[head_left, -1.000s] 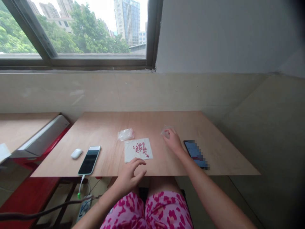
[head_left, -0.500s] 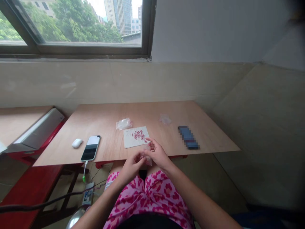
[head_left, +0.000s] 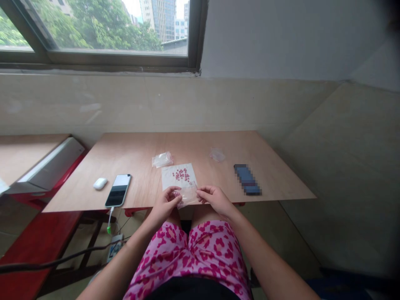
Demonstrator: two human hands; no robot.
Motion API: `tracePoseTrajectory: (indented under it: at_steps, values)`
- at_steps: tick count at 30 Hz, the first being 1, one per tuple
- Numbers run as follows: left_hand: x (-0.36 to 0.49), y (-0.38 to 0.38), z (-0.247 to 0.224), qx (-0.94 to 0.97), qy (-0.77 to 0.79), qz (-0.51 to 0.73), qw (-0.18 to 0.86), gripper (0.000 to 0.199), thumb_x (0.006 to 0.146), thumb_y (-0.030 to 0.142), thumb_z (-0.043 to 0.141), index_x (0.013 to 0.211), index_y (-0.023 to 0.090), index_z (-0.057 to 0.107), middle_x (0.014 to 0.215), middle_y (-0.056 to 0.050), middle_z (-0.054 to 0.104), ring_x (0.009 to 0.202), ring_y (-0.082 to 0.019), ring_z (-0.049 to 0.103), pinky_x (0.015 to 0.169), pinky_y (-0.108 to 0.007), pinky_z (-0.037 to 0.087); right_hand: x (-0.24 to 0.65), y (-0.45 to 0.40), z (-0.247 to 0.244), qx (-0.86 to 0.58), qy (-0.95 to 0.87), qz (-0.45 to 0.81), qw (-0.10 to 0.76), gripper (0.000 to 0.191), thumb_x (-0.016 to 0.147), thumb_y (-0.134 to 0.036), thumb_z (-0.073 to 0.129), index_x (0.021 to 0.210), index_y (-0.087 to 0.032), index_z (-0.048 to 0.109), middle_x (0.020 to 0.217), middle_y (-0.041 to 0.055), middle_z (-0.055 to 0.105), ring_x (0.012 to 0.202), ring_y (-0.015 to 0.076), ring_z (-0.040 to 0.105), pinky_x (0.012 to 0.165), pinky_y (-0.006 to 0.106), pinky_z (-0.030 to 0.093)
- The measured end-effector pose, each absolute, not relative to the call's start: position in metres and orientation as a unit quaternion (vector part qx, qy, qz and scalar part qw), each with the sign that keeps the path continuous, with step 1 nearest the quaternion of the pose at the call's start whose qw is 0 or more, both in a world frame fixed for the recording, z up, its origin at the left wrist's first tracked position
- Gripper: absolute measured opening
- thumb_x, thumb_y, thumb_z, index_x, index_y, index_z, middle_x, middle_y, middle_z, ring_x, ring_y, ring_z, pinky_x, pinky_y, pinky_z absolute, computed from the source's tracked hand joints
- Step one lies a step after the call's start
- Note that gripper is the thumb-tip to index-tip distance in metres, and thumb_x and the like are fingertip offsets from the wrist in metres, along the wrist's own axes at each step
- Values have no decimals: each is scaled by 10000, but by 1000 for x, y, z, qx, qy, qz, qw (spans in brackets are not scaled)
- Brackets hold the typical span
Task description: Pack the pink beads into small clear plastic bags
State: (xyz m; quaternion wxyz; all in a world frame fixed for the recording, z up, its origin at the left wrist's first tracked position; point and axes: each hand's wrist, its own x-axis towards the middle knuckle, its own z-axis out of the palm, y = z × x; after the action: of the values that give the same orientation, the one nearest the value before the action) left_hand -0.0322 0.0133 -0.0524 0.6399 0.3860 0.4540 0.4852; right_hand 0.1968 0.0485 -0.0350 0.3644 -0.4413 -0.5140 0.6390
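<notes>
Clear plastic bag (head_left: 188, 197), crinkled, at the near edge of the tabletop (head_left: 193, 143), small reddish-pink pieces (head_left: 181, 174), scattered over a white sheet (head_left: 167, 180).

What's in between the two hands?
A clear plastic bag is between the left hand and the right hand. You can see it in the head view.

Left of the white sheet (head_left: 167, 177), a bare lane of surface (head_left: 144, 179) runs to the pale phone (head_left: 118, 190); right of it, a wider one reaches the dark phone (head_left: 247, 180). A plastic packet (head_left: 162, 159) blocks its back-left corner, while left hand (head_left: 165, 203), right hand (head_left: 216, 201) and the clear bag (head_left: 189, 196) between them obstruct its near edge.
</notes>
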Motion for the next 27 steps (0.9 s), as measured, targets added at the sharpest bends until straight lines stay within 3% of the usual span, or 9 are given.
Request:
tracePoseTrajectory:
  at_steps: [6,11,16,23,27]
  values:
    - [-39,19,-55,348,475,518,620,579,725,383,913,1188,149,656,924,-57,711,825,-158,675,768,-273,539,199,47,-37,-441,-478,676,348,510,709,-508,881,1050,-144,777,784,31,697,701,152,611,733,308,495]
    - [-43,20,-58,288,480,540,628,468,706,407,925,1031,137,724,1008,-98,749,841,-152,683,808,-269,550,199,46,-32,-413,-507,679,334,404,767,-522,837,905,-145,791,836,66,722,782,176,642,740,296,500]
    - [-45,21,-60,296,488,544,614,405,717,443,906,949,141,766,964,-83,736,834,-154,665,794,-264,556,199,45,-32,-414,-507,681,328,401,766,-529,843,871,-146,796,838,64,723,774,170,627,744,292,497]
    - [-43,18,-57,329,498,526,605,397,776,468,848,971,141,738,921,-68,693,875,-179,648,843,-305,537,197,42,-30,-405,-510,689,318,396,731,-509,884,803,-148,739,766,30,695,685,140,589,708,277,468]
    - [-40,15,-50,408,533,524,525,379,809,451,819,1026,163,703,973,-58,685,919,-186,625,852,-298,497,195,39,-26,-391,-513,692,325,386,753,-506,873,793,-165,696,741,19,689,669,143,590,693,277,459]
